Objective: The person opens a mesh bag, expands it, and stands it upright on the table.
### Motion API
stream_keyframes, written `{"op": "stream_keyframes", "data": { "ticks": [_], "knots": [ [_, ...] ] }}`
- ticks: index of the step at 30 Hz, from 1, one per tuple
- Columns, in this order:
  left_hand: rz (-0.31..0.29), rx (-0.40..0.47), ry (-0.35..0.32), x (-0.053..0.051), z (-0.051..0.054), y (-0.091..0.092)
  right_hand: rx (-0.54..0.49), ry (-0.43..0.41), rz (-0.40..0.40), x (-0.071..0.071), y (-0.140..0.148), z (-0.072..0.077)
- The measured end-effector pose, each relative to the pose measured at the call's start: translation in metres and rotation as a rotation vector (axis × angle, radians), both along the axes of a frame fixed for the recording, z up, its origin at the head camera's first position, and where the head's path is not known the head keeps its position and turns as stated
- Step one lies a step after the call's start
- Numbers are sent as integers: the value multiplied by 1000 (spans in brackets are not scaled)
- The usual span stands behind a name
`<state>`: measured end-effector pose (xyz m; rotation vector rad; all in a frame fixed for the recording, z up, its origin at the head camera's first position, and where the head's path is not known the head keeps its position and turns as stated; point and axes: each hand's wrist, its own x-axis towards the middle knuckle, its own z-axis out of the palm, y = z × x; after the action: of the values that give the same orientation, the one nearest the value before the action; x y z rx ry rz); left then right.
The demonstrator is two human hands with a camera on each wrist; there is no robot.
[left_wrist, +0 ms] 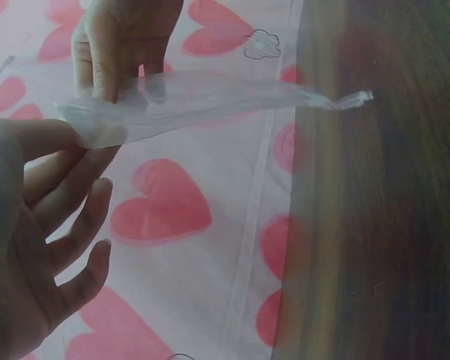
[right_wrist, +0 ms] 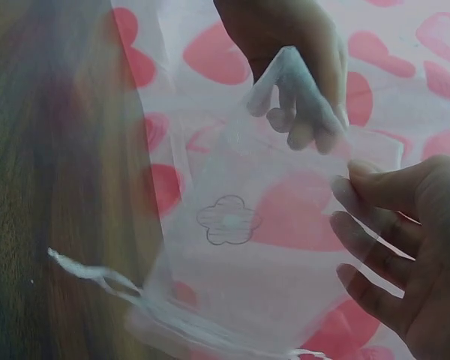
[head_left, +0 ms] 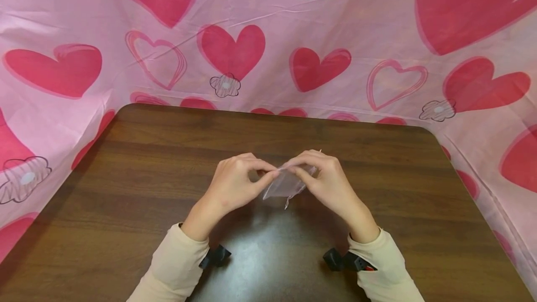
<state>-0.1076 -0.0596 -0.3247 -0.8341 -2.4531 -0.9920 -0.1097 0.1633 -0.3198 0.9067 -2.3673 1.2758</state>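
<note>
Pouch of sheer white fabric (head_left: 283,187) is held above the dark brown wood-grain tabletop (head_left: 168,153), pinched by the bare left hand (head_left: 240,177) and bare right hand (head_left: 326,175). Spreading it seems the step; the next move likely calls for light tension.

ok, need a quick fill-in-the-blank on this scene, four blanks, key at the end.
1. Of the left hand and the right hand, ____ pinch the sheer drawstring bag.
2. The solid red shapes printed on the pink cloth are ____.
3. The wood-grain table is coloured ____.
4. Seen through the bag in the right wrist view, the small dark outline has the shape of a ____.

Missing words: both; hearts; brown; flower.
</note>
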Motion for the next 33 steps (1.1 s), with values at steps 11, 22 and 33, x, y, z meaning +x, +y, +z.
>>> {"op": "stream_keyframes", "data": {
  "ticks": [11, 22, 33],
  "knots": [
    [148, 5, -85, -1, 3, -1, -98, 63, -93, 0, 6, 6],
    [170, 113, -49, -1, 2, -1, -14, -15, -57, 3, -2, 2],
    [99, 174, -59, 0, 3, 0, 16, -70, -16, 5, -6, 0]
  ]
}}
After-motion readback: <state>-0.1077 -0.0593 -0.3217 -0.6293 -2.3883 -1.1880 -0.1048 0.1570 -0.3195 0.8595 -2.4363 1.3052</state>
